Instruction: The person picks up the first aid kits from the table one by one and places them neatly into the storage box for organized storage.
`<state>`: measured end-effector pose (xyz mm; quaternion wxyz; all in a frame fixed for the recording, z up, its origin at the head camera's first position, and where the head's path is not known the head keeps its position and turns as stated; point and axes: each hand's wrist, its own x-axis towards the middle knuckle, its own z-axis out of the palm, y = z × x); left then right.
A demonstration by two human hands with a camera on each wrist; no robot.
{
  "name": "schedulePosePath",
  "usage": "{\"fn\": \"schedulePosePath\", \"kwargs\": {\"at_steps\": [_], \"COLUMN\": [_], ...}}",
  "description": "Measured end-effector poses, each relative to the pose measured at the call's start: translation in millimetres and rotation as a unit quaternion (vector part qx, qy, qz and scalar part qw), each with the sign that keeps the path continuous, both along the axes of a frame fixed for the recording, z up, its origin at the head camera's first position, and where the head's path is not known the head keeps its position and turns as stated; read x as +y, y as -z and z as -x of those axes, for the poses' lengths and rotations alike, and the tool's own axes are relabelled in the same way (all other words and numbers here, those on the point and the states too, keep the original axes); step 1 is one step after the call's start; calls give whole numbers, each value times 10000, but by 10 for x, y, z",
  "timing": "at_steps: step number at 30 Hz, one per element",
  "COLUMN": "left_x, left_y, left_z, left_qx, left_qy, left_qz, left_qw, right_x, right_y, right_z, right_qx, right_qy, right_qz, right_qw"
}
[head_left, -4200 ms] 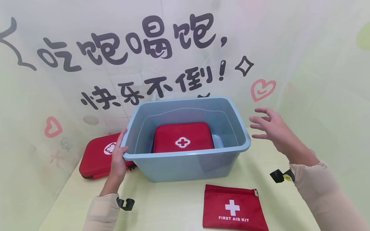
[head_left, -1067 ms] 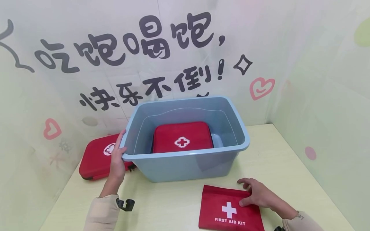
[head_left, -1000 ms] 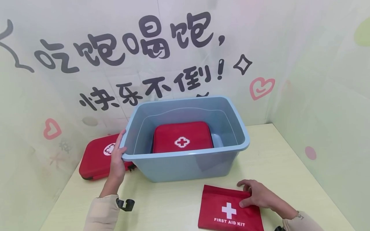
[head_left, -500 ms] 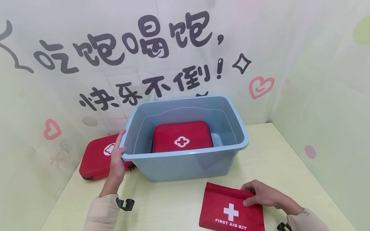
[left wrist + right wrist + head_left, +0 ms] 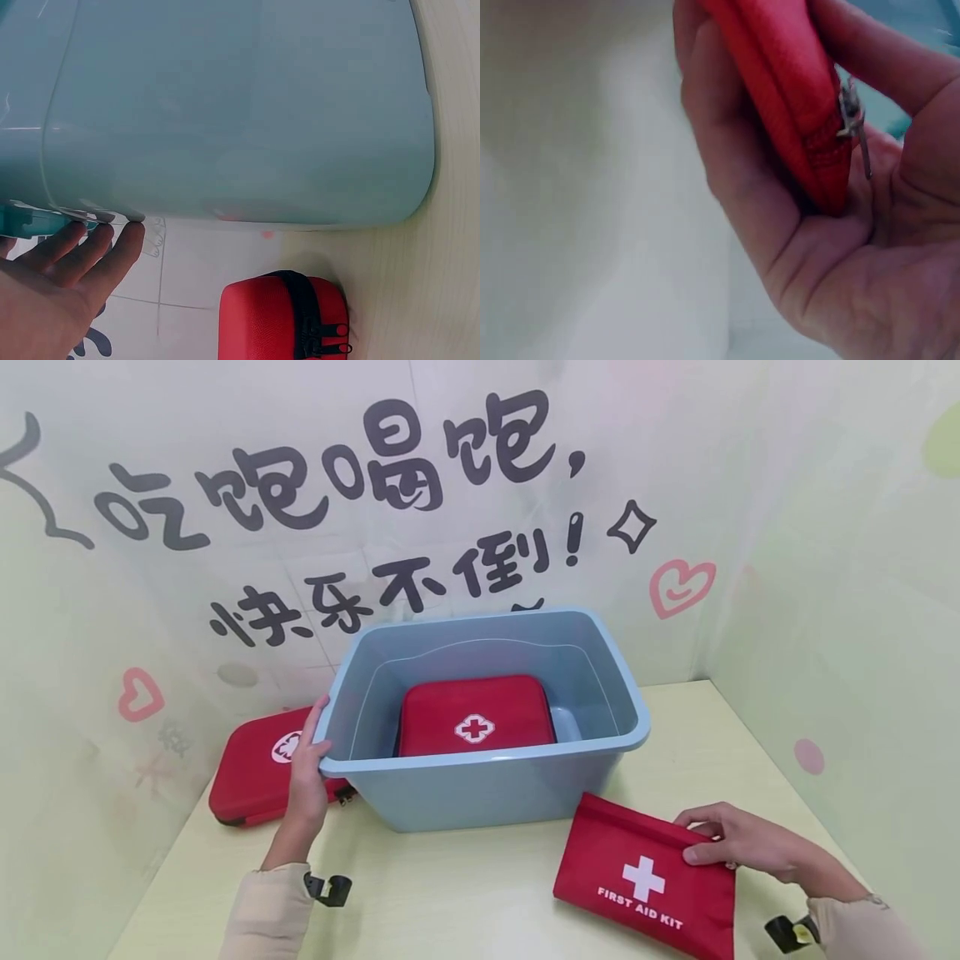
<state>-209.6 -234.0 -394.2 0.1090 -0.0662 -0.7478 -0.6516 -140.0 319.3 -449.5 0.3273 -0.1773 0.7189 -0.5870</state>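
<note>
A blue plastic bin (image 5: 480,793) stands in the middle of the table, with a red first aid case (image 5: 480,702) bearing a white cross badge inside it. My left hand (image 5: 306,772) holds the bin's front left corner, thumb on the rim and fingers along the outer side. In the left wrist view, the fingertips (image 5: 131,232) touch the outside of the bin. With my right hand (image 5: 738,839) I pinch the upper right edge of a flat red first aid pouch (image 5: 648,881), thumb in front. Its metal zipper pull (image 5: 853,112) shows in the right wrist view. The pouch is tilted.
Another red first aid case (image 5: 258,768) lies on the table left of the bin, partly behind my left hand. Its zippered end (image 5: 300,319) shows in the left wrist view. A lettered wall (image 5: 450,527) rises behind the bin, and a side wall (image 5: 840,635) stands at the right.
My right hand came down from beside the bin to the pouch, took hold of its edge, and has shifted it right and upward, tilting it. The left hand has stayed on the bin.
</note>
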Motion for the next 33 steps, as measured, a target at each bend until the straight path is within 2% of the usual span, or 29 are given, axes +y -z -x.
{"fn": "schedulePosePath", "kwargs": {"at_steps": [5,10,16,20,23,33], "left_x": [8,5,5,8,11,5], "left_y": [-9,-20,-29,-31,-30,-30], "left_z": [-3,-2,-4,-6,-5,-5], "left_qx": [1,-24,-40,-41,-30,-61], "left_qy": [10,14,40,38,41,43], "left_qz": [-21,-43,-16,-12,-25,-23], "left_qw": [10000,10000,10000,10000,10000,10000], "right_x": [99,124,237,371,481,635], "right_y": [-162,-373,-656,-819,-914,-1161], "right_z": [3,30,91,105,104,134], "right_qx": [147,196,323,652,810,388], "right_qy": [-306,-479,-462,-130,-15,-680], "right_qz": [291,219,-274,-825,-1019,-493], "right_qw": [9990,9984,9980,9944,9915,9957]}}
